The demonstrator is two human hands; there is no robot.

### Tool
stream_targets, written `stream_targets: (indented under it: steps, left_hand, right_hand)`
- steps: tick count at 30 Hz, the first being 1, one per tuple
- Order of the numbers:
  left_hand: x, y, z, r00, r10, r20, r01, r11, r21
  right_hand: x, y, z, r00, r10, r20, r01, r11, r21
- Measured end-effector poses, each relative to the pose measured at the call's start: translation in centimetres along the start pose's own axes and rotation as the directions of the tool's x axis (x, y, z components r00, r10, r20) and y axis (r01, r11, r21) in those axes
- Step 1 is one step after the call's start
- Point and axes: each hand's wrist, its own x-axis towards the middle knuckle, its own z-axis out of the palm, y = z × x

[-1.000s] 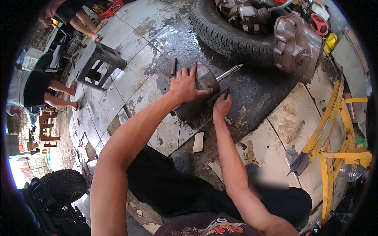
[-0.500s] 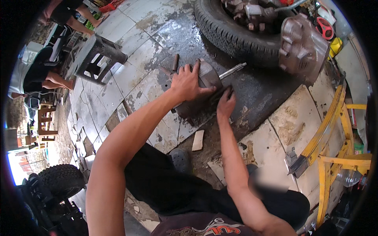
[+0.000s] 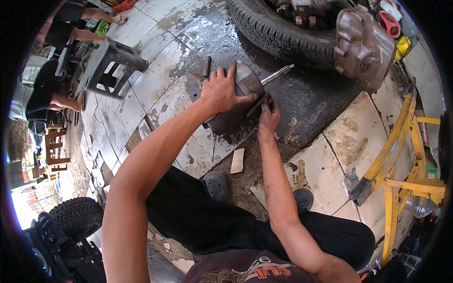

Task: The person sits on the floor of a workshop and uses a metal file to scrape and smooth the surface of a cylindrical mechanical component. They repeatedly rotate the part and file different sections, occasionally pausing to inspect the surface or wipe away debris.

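Your left hand [image 3: 221, 95] is lying splayed on a metal housing [image 3: 247, 81], your right hand [image 3: 269, 118] is touching its edge – grip unclear – and metal parts [image 3: 309, 5] are sitting inside a tyre [image 3: 283, 45].

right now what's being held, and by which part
Left grip spans the top of the shafted metal housing, clasping or resting, can't tell; what right grip holds is unclear.

Grey-brown housing [image 3: 232, 120]; silver shaft [image 3: 277, 74]; black tyre [image 3: 283, 46].
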Motion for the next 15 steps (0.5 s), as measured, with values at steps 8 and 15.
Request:
stream_targets:
  steps: [8, 15]
  left_hand:
    - [0.2, 0.0, 0.2, 1.000, -0.001, -0.011, 0.001, 1.000, 0.020]
    - [0.1, 0.1, -0.2, 1.000, -0.010, 0.008, 0.010, 1.000, 0.018]
  right_hand:
    - [2.6, -0.6, -2.9, 0.932, 0.271, 0.240, -0.310, 0.940, 0.145]
    - [4.1, -3.2, -4.4, 0.901, 0.317, 0.297, -0.269, 0.944, -0.193]
